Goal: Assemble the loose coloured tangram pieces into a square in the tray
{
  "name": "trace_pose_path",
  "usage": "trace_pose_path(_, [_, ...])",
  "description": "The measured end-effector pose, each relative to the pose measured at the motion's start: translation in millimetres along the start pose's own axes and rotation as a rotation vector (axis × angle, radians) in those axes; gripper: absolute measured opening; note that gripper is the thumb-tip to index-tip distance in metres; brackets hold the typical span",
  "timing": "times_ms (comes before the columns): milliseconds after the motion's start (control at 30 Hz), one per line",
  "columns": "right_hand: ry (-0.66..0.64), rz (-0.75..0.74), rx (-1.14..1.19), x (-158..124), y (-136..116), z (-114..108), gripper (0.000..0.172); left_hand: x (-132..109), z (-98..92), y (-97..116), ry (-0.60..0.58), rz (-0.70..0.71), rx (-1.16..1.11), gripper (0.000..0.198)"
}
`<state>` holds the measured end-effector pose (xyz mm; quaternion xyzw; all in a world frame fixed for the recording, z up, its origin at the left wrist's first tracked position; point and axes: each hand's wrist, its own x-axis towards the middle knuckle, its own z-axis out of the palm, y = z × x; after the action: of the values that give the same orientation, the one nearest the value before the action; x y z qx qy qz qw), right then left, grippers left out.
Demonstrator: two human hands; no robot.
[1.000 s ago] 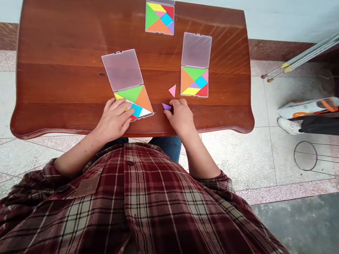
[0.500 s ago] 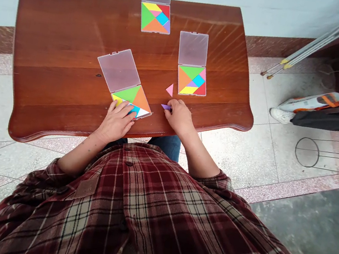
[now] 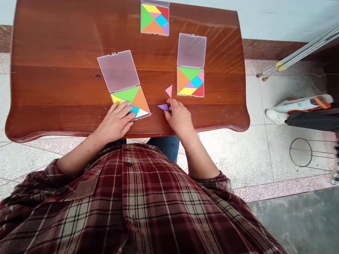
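Observation:
My left hand (image 3: 115, 121) lies with fingers stretched over the lower part of an open tangram case (image 3: 149, 114), hiding some of its pieces. Green (image 3: 128, 93) and orange triangles (image 3: 141, 98) show in that case, along with parts of yellow and blue pieces and a white patch at the right corner. Just right of the case, my right hand (image 3: 179, 117) pinches a purple triangle (image 3: 163, 107) by its right end, at the table surface. Beyond those fingertips a loose pink triangle (image 3: 169, 90) rests on the wood.
A second open tangram case (image 3: 191, 51) filled with coloured pieces lies to the right, and another (image 3: 155, 19) near the table's (image 3: 53, 60) back edge. Crutches (image 3: 284, 64) lean at the right. A person's leg and white shoe (image 3: 277, 117) are beside a wire frame (image 3: 301, 152).
More of the purple triangle shows left of my right fingertips, its point now farther left. My left hand stays on the case. The whole view has shifted slightly.

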<state>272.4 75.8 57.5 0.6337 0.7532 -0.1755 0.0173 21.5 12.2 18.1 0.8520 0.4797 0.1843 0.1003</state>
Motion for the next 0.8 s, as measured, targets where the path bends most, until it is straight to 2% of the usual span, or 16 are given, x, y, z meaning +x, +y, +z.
trace_pose_path(167, [-0.049,0.044,-0.037,1,-3,-5,0.028,-2,0.0,0,0.046,0.0,-0.04,0.025])
trace_pose_path(400, [-0.088,0.096,-0.026,3,-9,-10,0.032,-5,-0.1,-3,0.137,-0.034,-0.113,0.024])
trace_pose_path(567, [-0.022,-0.008,-0.042,6,-11,-12,0.037,-6,1.4,-7,0.205,-0.051,-0.085,0.022])
trace_pose_path(800, [-0.147,-0.112,-0.237,21,-18,-20,0.034,-9,5.0,-10,0.392,-0.07,-0.055,0.022])
